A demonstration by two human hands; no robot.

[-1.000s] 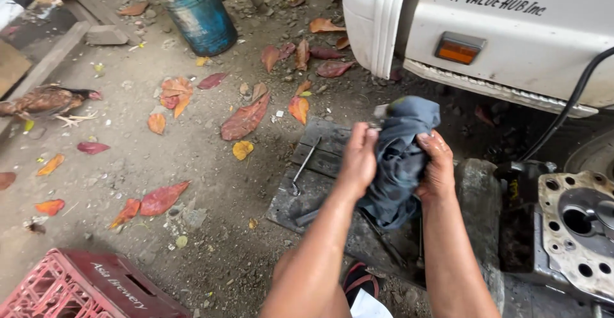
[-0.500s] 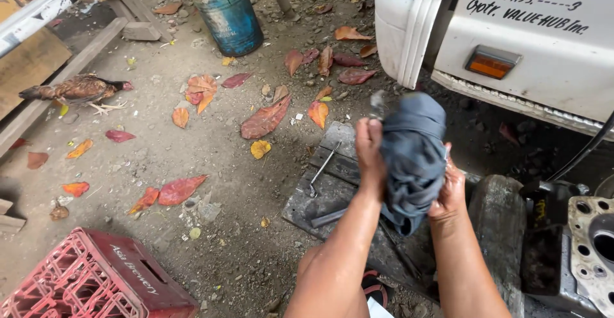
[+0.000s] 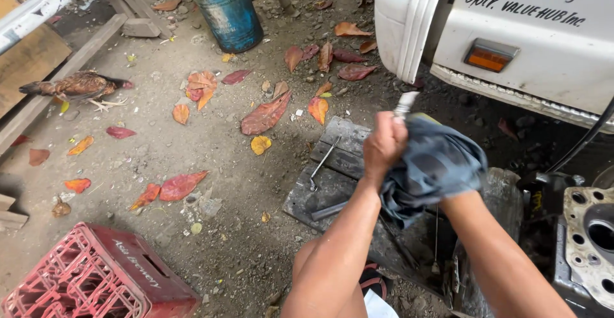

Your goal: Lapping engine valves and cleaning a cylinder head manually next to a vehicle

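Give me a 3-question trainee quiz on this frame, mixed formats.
1. True or false: the left hand grips a pale metal rod-shaped part whose tip sticks up above the fist.
2. Multiple choice: the dark grey-blue cloth rag is A) lying on the dirt, B) bunched around the part between both hands, C) draped over the red plastic crate.
3. Fill in: the long thin metal wrench lies on a dark flat ____ on the ground.

Key:
1. True.
2. B; the right hand is hidden under the rag.
3. board; its material is hard to tell.
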